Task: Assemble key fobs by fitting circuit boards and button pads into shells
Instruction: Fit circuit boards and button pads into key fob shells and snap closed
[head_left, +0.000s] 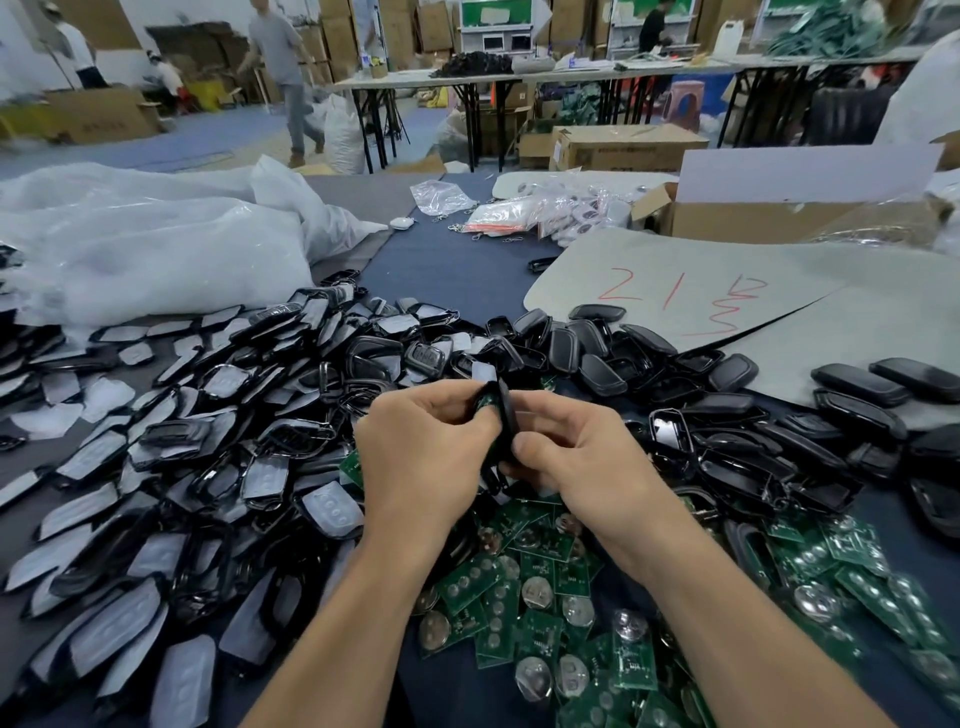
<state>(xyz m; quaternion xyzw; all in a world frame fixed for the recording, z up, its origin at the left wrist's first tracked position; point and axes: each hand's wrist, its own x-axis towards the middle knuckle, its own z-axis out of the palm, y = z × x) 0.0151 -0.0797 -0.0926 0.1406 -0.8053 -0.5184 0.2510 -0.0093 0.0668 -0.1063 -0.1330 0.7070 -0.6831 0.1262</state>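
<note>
Both hands meet over the middle of the table. My left hand (426, 441) pinches a green circuit board (485, 401) against a black key fob shell (506, 421), which stands on edge between the hands. My right hand (576, 452) grips the shell's lower part with thumb and fingers. A heap of black front shells with grey button pads (208, 441) covers the left side. Black back shells (727, 415) are piled to the right. Green circuit boards with coin cells (545, 613) lie below my hands.
White plastic bags (156, 249) lie at the back left. A grey sheet with red marks (701, 301) and an open cardboard box (753, 218) sit at the back right, with small bagged parts (519, 213) beside them. People and folding tables stand in the background.
</note>
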